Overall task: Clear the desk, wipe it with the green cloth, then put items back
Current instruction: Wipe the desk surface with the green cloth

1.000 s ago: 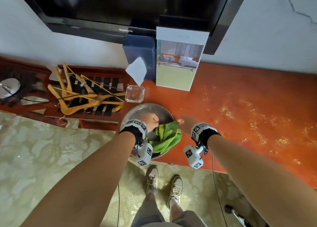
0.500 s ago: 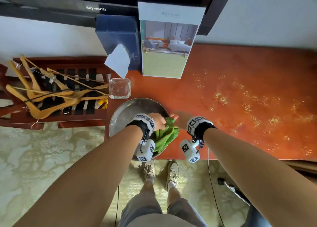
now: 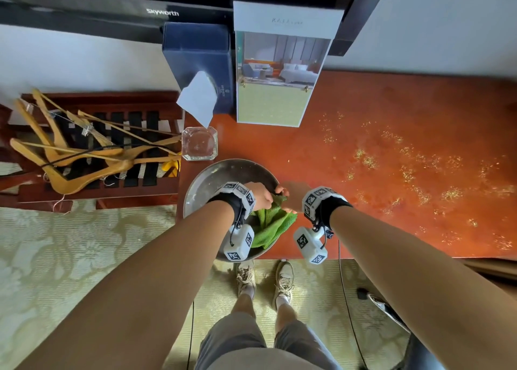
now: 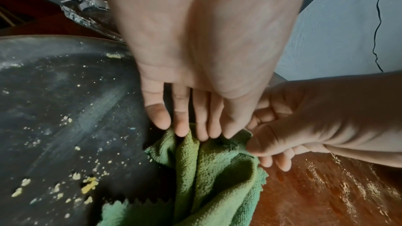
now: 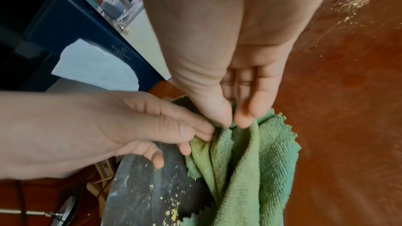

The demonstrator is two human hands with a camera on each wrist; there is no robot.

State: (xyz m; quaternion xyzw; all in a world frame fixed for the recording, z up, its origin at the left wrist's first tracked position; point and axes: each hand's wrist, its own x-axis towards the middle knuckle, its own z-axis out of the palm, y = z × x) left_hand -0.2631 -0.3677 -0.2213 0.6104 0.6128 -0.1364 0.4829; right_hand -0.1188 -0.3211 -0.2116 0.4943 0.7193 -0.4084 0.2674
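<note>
Pinching green cloth (image 3: 270, 224) with both hands, left hand (image 3: 258, 195), right hand (image 3: 292, 197), fingertips hidden from head view.

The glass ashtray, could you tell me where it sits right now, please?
In the head view the glass ashtray stands on the orange desk near its left edge, between the metal bowl and the blue tissue box.

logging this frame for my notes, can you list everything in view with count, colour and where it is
green cloth: 1, green, hanging over metal basin's right rim
metal basin: 1, silver, desk's front left corner
glass ashtray: 1, clear, behind basin
tissue box: 1, dark blue, back of desk
brochure stand: 1, white, right of tissue box
desk: 1, orange-red, crumbs scattered
hangers: several, wooden, rack at left
left hand: pinches cloth
right hand: pinches cloth
</note>
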